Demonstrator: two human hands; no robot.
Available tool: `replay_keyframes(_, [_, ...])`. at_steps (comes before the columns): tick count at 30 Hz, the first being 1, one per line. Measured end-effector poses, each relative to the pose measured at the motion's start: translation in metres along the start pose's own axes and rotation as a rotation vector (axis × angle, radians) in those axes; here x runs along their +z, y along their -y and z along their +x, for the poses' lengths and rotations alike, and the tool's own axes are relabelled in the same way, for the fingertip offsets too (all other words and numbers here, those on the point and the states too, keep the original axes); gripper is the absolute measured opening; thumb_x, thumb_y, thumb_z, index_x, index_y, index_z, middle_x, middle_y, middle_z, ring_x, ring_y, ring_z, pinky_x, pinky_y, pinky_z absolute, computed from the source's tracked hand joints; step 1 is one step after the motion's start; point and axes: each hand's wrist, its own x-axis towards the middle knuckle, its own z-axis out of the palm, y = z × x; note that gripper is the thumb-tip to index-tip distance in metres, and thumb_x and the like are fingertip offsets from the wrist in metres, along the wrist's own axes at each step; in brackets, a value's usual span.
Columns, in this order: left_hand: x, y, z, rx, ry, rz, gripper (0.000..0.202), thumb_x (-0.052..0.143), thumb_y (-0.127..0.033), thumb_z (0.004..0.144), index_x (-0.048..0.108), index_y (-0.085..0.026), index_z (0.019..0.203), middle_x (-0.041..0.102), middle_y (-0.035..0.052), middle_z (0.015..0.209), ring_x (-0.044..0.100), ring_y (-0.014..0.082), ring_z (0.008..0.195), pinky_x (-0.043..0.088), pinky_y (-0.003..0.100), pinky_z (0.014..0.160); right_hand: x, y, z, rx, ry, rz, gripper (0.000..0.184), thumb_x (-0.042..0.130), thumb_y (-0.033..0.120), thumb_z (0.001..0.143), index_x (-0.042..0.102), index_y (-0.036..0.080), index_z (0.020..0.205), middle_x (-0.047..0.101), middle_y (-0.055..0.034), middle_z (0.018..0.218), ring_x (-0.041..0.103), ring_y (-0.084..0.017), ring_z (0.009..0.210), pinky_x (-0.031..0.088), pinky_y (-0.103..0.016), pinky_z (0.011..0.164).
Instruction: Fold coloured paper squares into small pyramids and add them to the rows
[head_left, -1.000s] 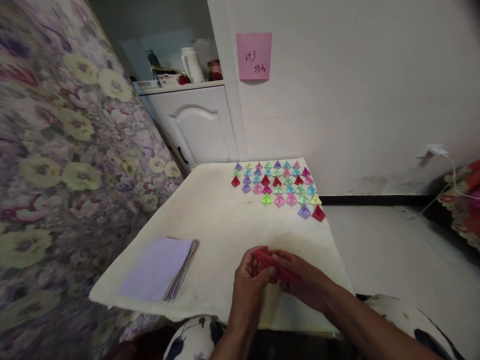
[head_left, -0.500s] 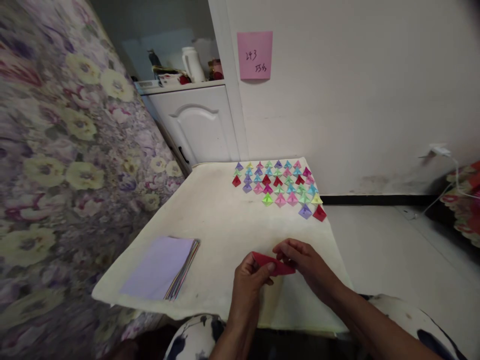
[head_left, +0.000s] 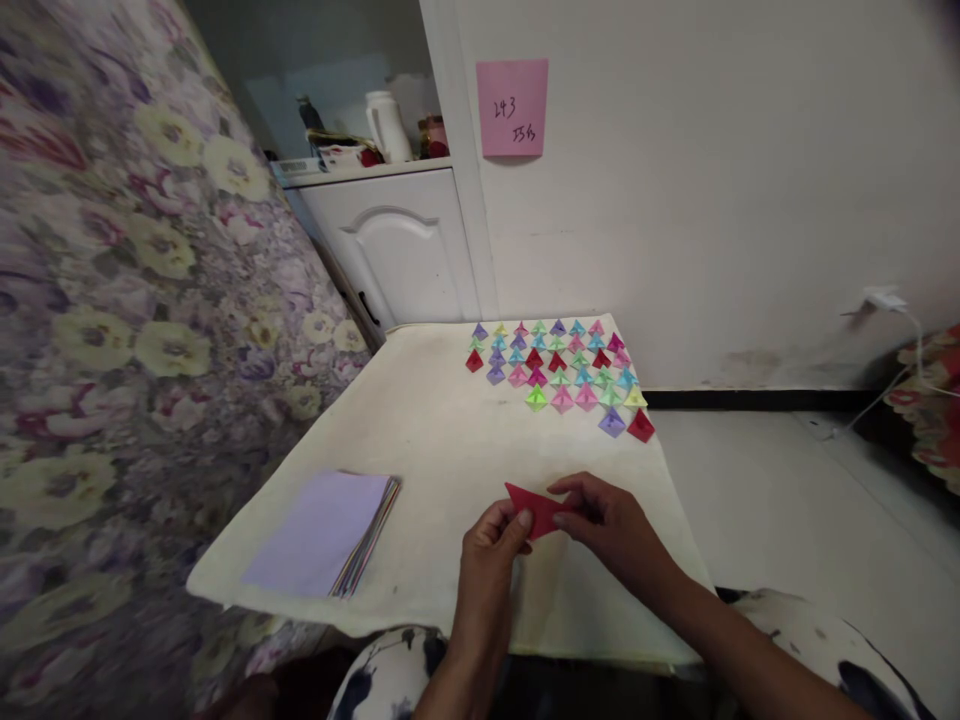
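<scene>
A red piece of folded paper (head_left: 541, 514), roughly triangular, is held just above the near part of the table. My left hand (head_left: 491, 545) pinches its left side, thumb on top. At its right corner, my right hand (head_left: 600, 515) grips the paper between thumb and fingers. Some of the fingertips are hidden behind the paper. Beyond my hands, several small folded paper pieces (head_left: 561, 398) in many colours stand in rows at the far right of the table. A stack of coloured paper sheets (head_left: 322, 535), lilac on top, lies to the left.
The table (head_left: 420, 430) has a cream cover. A floral curtain (head_left: 172, 350) hangs along the left. Behind the table are a white cabinet (head_left: 397, 250) and a wall with a pink note (head_left: 513, 108). A charger (head_left: 885, 298) with a cable is plugged in at the right.
The red paper has been turned so more of its flat face shows. My right hand's thumb and fingers have closed on its right corner; my left hand has shifted slightly left.
</scene>
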Motion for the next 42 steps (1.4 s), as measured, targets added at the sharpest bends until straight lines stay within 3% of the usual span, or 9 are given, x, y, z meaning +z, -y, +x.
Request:
replay_keyframes(3, [0.000,0.000,0.000,0.010,0.027,0.011,0.019,0.057,-0.031,0.079,0.064,-0.017,0.089,0.061,0.0005,0.075,0.052,0.0134,0.072,0.040,0.023,0.068,0.000,0.001,-0.001,-0.054,-0.015,-0.056,0.020,0.059,0.017,0.073,0.064,0.022,0.092,0.059,0.0029,0.068,0.052,-0.012,0.063,0.040,-0.023,0.058])
replay_keyframes(7, [0.000,-0.001,0.000,0.063,0.020,0.126,0.022,0.055,-0.031,0.080,0.064,-0.016,0.093,0.061,0.0009,0.076,0.049,0.0124,0.067,0.040,0.022,0.062,0.001,0.001,-0.003,-0.207,-0.004,-0.149,0.029,0.055,0.012,0.076,0.063,0.025,0.100,0.062,0.0004,0.083,0.055,-0.013,0.073,0.041,-0.024,0.064])
replay_keyframes(11, [0.001,-0.003,0.000,0.107,0.028,0.200,0.023,0.052,-0.031,0.082,0.063,-0.016,0.095,0.059,0.0011,0.074,0.048,0.0128,0.065,0.040,0.022,0.061,0.001,-0.001,-0.005,-0.345,0.028,-0.249,0.038,0.050,0.009,0.080,0.060,0.029,0.110,0.055,0.0008,0.077,0.052,-0.012,0.067,0.041,-0.024,0.062])
replay_keyframes(16, [0.003,-0.006,-0.003,0.139,0.022,0.274,0.026,0.047,-0.032,0.084,0.061,-0.016,0.099,0.056,0.0009,0.071,0.049,0.0144,0.067,0.041,0.023,0.061,0.002,-0.005,-0.005,-0.404,0.025,-0.313,0.036,0.046,0.012,0.084,0.058,0.029,0.113,0.051,-0.0005,0.080,0.051,-0.012,0.067,0.042,-0.023,0.062])
replay_keyframes(25, [0.004,-0.008,-0.003,0.133,-0.022,0.231,0.023,0.052,-0.037,0.081,0.063,-0.017,0.083,0.056,0.0001,0.068,0.048,0.0141,0.063,0.040,0.023,0.059,0.003,-0.003,-0.006,-0.353,0.035,-0.314,0.033,0.046,0.014,0.084,0.059,0.028,0.111,0.055,-0.0014,0.080,0.053,-0.013,0.067,0.043,-0.024,0.062])
replay_keyframes(34, [0.007,-0.013,-0.005,0.139,0.019,0.236,0.020,0.054,-0.034,0.079,0.063,-0.018,0.072,0.057,-0.0007,0.066,0.048,0.0131,0.063,0.040,0.022,0.060,0.005,-0.005,-0.003,-0.194,-0.053,-0.294,0.008,0.058,0.018,0.076,0.064,0.020,0.080,0.062,0.0008,0.070,0.054,-0.013,0.062,0.040,-0.024,0.058])
replay_keyframes(42, [0.004,-0.017,-0.006,0.107,-0.020,0.139,0.032,0.057,-0.032,0.078,0.059,-0.021,0.108,0.066,0.0042,0.093,0.058,0.0180,0.084,0.044,0.027,0.076,0.004,-0.002,-0.004,-0.238,-0.058,-0.351,0.008,0.056,0.021,0.077,0.063,0.020,0.073,0.058,0.0006,0.064,0.049,-0.012,0.055,0.036,-0.024,0.053])
